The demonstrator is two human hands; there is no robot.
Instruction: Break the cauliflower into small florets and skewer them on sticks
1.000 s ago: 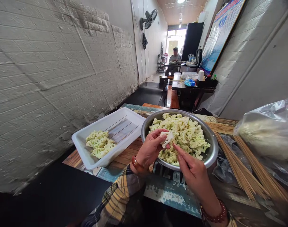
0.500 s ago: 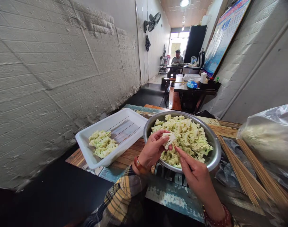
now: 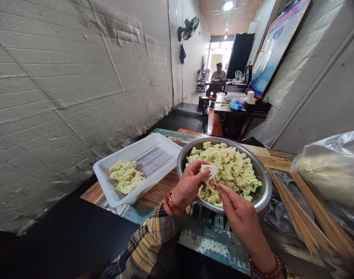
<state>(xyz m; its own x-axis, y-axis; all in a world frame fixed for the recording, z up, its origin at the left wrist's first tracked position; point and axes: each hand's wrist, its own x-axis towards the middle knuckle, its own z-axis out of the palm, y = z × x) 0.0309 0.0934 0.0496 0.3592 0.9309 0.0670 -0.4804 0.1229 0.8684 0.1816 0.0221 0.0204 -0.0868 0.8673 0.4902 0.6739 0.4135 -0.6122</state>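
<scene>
My left hand [image 3: 191, 182], a brown bangle at its wrist, pinches a pale cauliflower floret [image 3: 209, 171] above the near side of a steel bowl [image 3: 268, 186]. Close beside it, the fingers of my right hand [image 3: 237, 207] are closed on a thin bamboo skewer, mostly hidden, whose end meets the floret. Loose cauliflower pieces [image 3: 232, 162] fill much of the bowl. On the left, a white tray [image 3: 105, 190] holds skewered cauliflower [image 3: 126, 177] side by side, the bare sticks pointing up and right.
Bundles of bamboo skewers [image 3: 299, 211] lie right of the bowl on dark plastic. A clear bag [image 3: 328, 166] of pale contents stands at the far right. All rest on a patchwork wooden table [image 3: 214, 244]. Farther back, a person [image 3: 218, 73] sits behind another table [image 3: 240, 111].
The floret has turned slightly in my left hand, and my right fingertips have shifted a little against it. The tray and bowl stay in place.
</scene>
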